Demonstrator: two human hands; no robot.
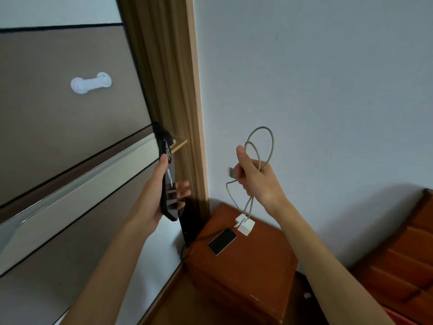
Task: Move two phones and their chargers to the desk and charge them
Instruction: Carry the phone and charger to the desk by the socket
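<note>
Left grip (150, 202) clamped on black phone (169, 195), right grip (255, 181) bunching looped charger cable (259, 146) with white plug (244, 225) dangling above second phone (222, 241) on brown nightstand (246, 273); better coiled tighter to avoid snagging.

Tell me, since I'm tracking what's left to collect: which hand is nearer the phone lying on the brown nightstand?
Right. The right hand hangs above the phone, dangling a cable with a white charger beside it. The left hand, gripping a dark phone, is farther left.
</note>
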